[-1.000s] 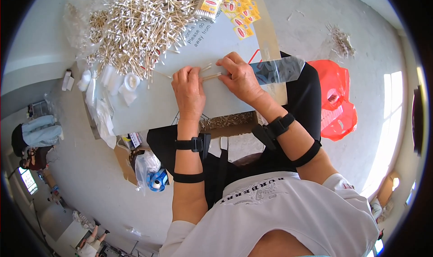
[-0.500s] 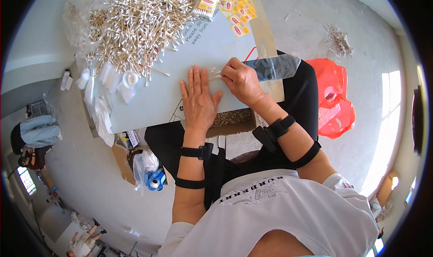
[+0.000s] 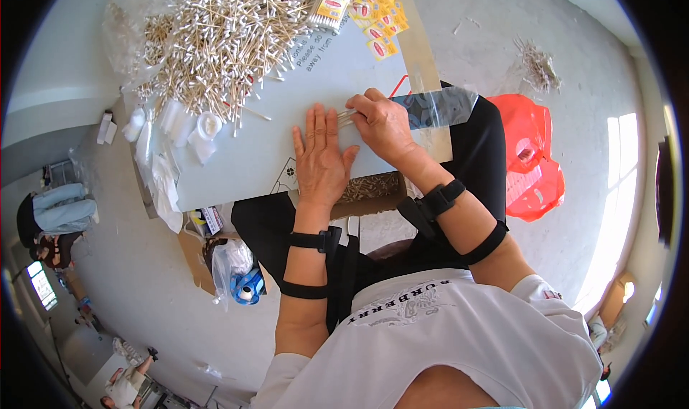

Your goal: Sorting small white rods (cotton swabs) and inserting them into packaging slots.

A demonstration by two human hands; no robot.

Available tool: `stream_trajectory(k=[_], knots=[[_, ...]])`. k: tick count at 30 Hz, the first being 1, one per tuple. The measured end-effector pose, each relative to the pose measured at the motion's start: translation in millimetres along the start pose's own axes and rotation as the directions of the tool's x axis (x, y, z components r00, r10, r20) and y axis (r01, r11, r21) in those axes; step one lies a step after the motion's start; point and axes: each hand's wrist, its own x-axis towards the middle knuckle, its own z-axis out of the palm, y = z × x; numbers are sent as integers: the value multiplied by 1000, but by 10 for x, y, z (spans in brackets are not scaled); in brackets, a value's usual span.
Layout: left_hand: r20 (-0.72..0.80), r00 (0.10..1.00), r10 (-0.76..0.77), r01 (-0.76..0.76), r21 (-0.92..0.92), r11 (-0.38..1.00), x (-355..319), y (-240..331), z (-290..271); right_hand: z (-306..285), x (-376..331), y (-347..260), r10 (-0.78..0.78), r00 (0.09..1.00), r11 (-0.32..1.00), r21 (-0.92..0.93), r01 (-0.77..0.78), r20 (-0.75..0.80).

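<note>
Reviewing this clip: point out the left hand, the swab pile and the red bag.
Left hand (image 3: 321, 159), head view: back of the hand.
Swab pile (image 3: 226, 44), head view: middle of the heap.
Red bag (image 3: 522, 127), head view: its upper part.

Looked like small hand-packing workshop. Table (image 3: 240, 168) carried heaped cotton swabs (image 3: 215, 43), yellow labels (image 3: 384, 28), filled pack (image 3: 329, 9). Open carton (image 3: 367, 207) sat below table's near edge. Bare grey floor (image 3: 474, 57) showed right of table, stick pile (image 3: 538, 66) on it. Other people (image 3: 66, 206) were left of table.
</note>
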Motion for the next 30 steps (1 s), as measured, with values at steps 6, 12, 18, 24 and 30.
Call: stream_trajectory(k=[6,12,18,24,30], knots=[[13,1000,7,-7,-37,999,-43,123,7,-90,-126,72,-63,998,996,61,61,27],[-75,995,72,-83,-159,984,-17,123,21,-160,-139,153,-95,992,993,74,89,78],[-623,741,-251,222,-125,967,194,-708,-153,-182,-154,89,-88,991,992,97,79,98],[-492,690,-531,618,17,786,374,-934,-287,-169,-146,93,-98,992,993,71,93,74],[-426,676,-601,657,-20,754,274,-842,-229,-190,-138,93,-104,991,992,79,97,84]])
